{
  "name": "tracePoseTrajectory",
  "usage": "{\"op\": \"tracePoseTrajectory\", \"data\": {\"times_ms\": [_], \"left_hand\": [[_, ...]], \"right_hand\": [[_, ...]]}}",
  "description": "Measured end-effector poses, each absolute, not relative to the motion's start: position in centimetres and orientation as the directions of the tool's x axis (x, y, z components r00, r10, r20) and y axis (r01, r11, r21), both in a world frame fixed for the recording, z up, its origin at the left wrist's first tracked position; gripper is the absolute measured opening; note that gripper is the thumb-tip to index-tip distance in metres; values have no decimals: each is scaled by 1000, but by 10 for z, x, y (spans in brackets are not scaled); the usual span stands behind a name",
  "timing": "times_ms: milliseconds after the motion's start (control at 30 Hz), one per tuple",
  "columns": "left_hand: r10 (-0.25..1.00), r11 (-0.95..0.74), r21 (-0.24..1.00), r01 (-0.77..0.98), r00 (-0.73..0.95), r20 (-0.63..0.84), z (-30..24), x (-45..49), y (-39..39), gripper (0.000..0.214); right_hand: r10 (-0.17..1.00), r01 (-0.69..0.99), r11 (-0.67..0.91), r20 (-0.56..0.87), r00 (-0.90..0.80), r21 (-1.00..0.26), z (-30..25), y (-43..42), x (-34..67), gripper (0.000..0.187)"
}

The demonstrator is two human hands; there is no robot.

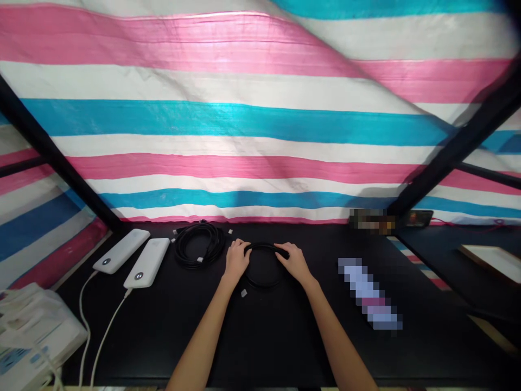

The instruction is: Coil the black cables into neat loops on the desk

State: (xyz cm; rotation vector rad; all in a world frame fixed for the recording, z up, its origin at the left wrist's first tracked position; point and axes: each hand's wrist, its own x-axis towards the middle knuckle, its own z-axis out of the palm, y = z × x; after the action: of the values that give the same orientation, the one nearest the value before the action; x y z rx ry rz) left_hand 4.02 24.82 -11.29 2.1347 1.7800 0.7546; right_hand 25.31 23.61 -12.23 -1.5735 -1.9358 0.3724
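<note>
A black cable wound into a loop point(264, 277) lies on the black table point(285, 336) in front of me. My left hand point(236, 259) grips the loop's left side with fingers curled over it. My right hand point(292, 262) clasps the loop's upper right side the same way. A white plug end point(243, 293) of the cable sticks out below the loop. Just left of my left hand rests a second bundle of coiled black cables point(199, 244) with white plugs.
Two white power banks point(122, 251) point(147, 263) lie at the left, each with a white lead running to the front edge. White boxes point(28, 336) sit at the lower left corner. A blurred object point(368, 293) lies right of my hands. A striped tarp point(244, 119) hangs behind.
</note>
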Motion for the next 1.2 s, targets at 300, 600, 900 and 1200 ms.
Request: {"op": "tracePoseTrajectory", "data": {"times_ms": [300, 600, 900, 1200], "left_hand": [[975, -164, 515, 842, 58, 216, -111, 44, 244, 24], [955, -198, 472, 859, 61, 289, -110, 45, 240, 28], [768, -638, 406, 654, 506, 393, -101, 59, 205, 23], [770, -636, 382, 671, 522, 366, -110, 52, 211, 27]], "right_hand": [[958, 786, 240, 272, -95, -570, -111, 230, 252, 29], [979, 853, 82, 200, 27, -515, -108, 226, 252, 21], [953, 852, -35, 240, 186, -523, -118, 231, 247, 25], [897, 779, -17, 334, 288, -626, -119, 229, 245, 28]]}}
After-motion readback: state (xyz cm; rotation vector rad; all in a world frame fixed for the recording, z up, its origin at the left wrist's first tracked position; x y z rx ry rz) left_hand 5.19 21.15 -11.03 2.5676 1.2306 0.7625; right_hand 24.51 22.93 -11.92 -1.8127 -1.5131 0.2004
